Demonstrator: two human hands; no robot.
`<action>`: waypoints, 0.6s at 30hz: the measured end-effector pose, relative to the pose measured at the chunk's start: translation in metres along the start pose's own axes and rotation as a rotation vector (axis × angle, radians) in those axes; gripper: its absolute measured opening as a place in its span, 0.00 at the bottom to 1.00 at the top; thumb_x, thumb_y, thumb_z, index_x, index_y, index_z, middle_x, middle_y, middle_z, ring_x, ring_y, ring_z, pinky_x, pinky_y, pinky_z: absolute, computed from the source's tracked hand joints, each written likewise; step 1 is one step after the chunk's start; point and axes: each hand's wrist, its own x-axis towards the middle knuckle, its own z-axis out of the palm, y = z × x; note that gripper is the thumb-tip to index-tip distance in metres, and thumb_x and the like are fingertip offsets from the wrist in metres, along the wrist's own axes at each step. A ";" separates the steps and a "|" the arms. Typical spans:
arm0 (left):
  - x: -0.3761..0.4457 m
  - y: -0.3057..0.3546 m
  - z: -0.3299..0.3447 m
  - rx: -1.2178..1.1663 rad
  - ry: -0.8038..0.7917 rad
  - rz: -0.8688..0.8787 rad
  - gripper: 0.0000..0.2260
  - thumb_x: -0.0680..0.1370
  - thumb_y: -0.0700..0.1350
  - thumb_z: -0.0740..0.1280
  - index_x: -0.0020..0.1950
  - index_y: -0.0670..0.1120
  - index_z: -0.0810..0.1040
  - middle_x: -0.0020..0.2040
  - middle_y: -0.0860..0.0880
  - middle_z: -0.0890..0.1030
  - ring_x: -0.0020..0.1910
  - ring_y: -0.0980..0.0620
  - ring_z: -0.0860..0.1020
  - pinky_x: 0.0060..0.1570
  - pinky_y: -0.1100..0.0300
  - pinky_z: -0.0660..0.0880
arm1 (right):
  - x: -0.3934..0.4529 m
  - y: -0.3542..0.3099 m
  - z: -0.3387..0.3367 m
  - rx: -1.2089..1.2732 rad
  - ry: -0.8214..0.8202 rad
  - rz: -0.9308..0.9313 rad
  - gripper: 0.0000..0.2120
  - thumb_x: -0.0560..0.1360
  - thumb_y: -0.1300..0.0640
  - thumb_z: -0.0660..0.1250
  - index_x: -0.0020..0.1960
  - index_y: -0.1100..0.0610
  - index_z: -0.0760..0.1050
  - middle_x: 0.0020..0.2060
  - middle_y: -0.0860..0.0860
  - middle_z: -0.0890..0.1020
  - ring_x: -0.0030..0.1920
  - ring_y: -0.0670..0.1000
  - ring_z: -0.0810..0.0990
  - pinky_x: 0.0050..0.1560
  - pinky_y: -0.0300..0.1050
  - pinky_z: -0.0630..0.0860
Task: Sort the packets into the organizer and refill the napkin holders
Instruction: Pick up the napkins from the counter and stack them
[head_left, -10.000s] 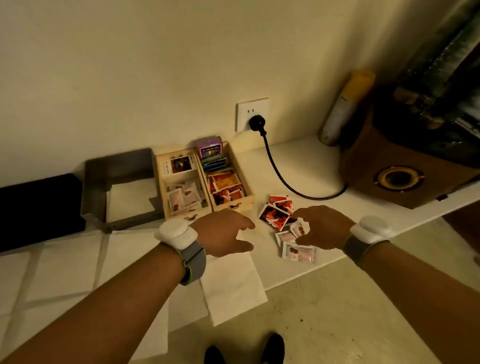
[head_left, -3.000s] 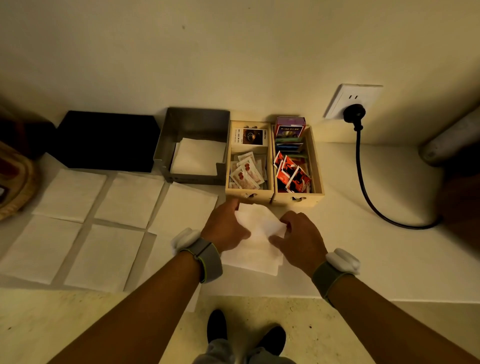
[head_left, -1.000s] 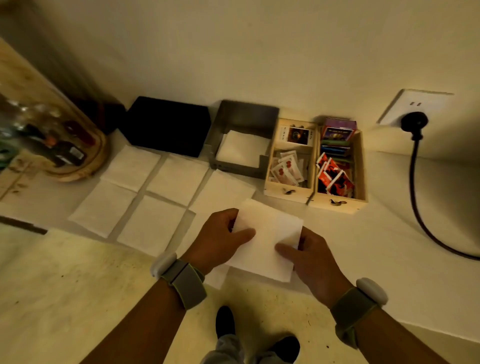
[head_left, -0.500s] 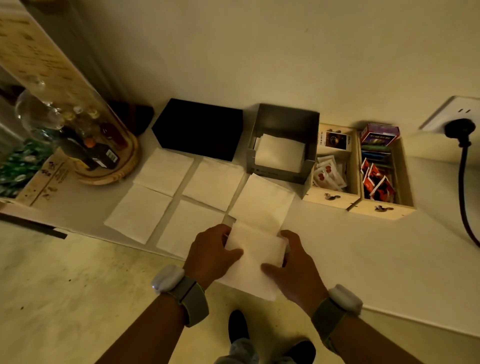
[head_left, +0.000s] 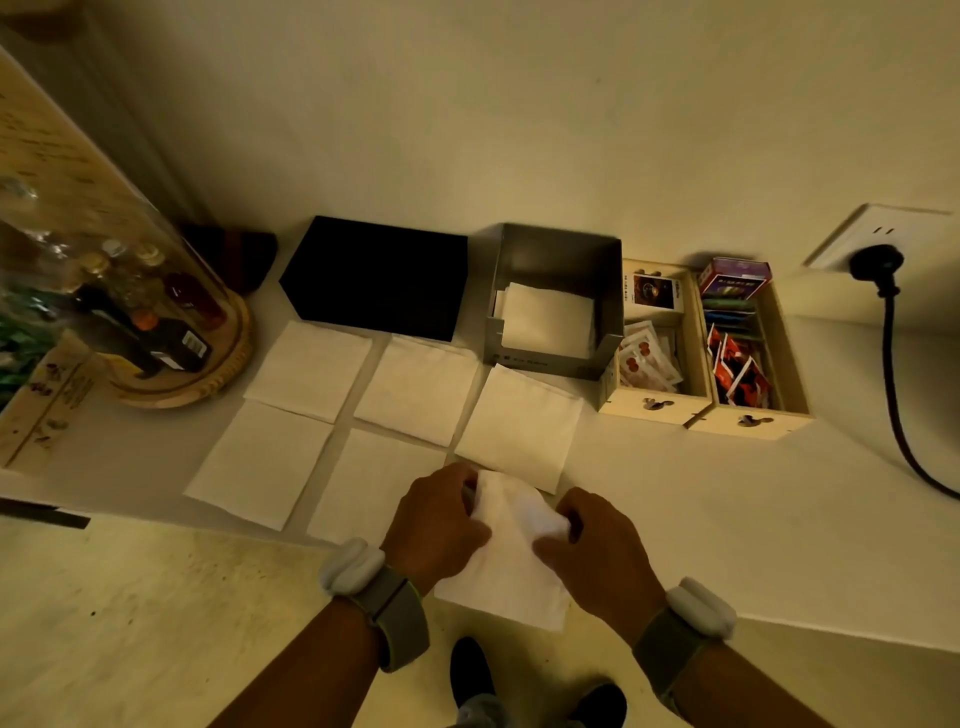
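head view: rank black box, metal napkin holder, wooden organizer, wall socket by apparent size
1. black box
2. wooden organizer, close to the box, so that order is unsure
3. metal napkin holder
4. wall socket, clearly smallest

Wide-angle stretch towards the frame edges may skew this.

1. Two napkin holders are sitting side by side against the wall: the closed holder (head_left: 376, 278) on the left, the open holder (head_left: 556, 299) on the right, with napkins lying inside it.
2. The organizer (head_left: 701, 348) is standing just right of the open holder, with packets (head_left: 647, 358) in its compartments.
3. Five loose napkins (head_left: 415, 395) are lying on the table (head_left: 727, 509) before the holders.
4. A round tray (head_left: 171, 358) of bottles is sitting at the far left.
5. A cable (head_left: 896, 374) is trailing down at the far right.
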 end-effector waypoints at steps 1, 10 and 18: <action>0.000 -0.001 -0.001 -0.026 -0.012 0.007 0.19 0.72 0.46 0.72 0.61 0.48 0.72 0.57 0.49 0.79 0.54 0.50 0.78 0.55 0.58 0.74 | -0.001 0.000 -0.001 0.037 0.003 -0.010 0.09 0.72 0.52 0.70 0.42 0.49 0.69 0.37 0.44 0.74 0.37 0.44 0.72 0.36 0.31 0.64; 0.026 0.014 -0.029 -0.368 0.006 0.038 0.12 0.72 0.46 0.72 0.46 0.61 0.72 0.45 0.58 0.79 0.43 0.60 0.78 0.36 0.66 0.73 | 0.023 -0.015 -0.033 0.614 0.021 0.124 0.18 0.69 0.60 0.73 0.52 0.44 0.71 0.48 0.48 0.79 0.46 0.50 0.80 0.37 0.42 0.78; 0.073 0.042 -0.038 -0.233 0.178 0.067 0.20 0.71 0.43 0.73 0.62 0.47 0.75 0.56 0.46 0.82 0.54 0.46 0.80 0.53 0.55 0.76 | 0.070 -0.032 -0.041 0.616 0.203 0.257 0.27 0.68 0.61 0.74 0.61 0.46 0.67 0.51 0.47 0.73 0.50 0.52 0.74 0.52 0.51 0.76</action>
